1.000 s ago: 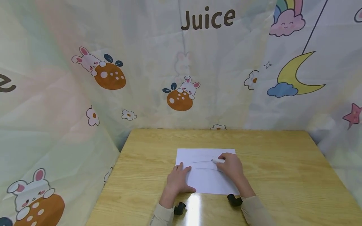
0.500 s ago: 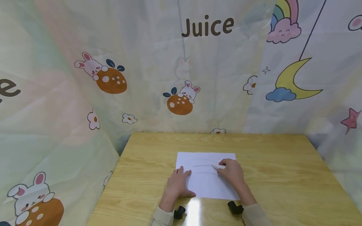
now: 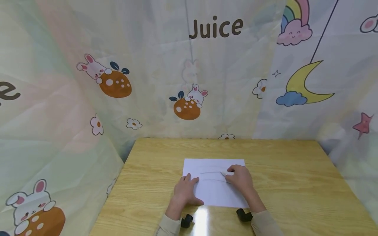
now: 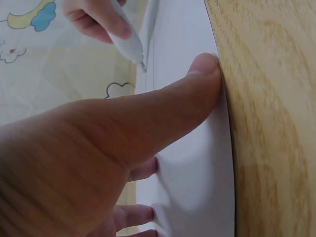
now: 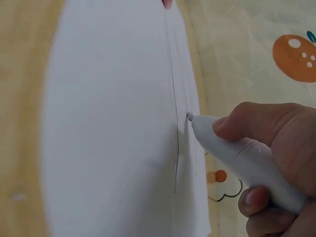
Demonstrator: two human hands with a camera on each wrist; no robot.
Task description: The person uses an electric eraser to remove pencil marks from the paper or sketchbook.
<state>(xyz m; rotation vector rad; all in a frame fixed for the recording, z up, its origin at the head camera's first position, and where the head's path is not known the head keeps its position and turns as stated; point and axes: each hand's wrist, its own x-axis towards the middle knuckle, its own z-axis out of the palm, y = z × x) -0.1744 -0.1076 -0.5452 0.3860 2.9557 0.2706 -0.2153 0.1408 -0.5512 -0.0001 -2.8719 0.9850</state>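
A white sheet of paper (image 3: 214, 196) lies on the table with several thin dark curved lines across it. My left hand (image 3: 184, 191) rests on its left side, fingers spread and thumb near the front edge. With thumb and fingers, my right hand (image 3: 241, 180) grips a thick white pen (image 3: 229, 173) over the right half of the sheet. In the right wrist view the pen (image 5: 224, 143) is tilted, its small metal tip at the end of a line on the paper. The left wrist view also has the pen (image 4: 127, 45), with my left thumb (image 4: 173, 101) in front.
The light wooden table (image 3: 295, 183) extends around the paper on all sides. Black angled devices (image 3: 186, 221) sit at both wrists by the sleeves. Behind the table's far edge hangs a printed cloth (image 3: 153, 82) with rabbits and flowers; more cloth hangs at both sides.
The head view has tilted up a little, so everything sits slightly lower in it. Both hands, the pen and the paper keep nearly the same places relative to one another.
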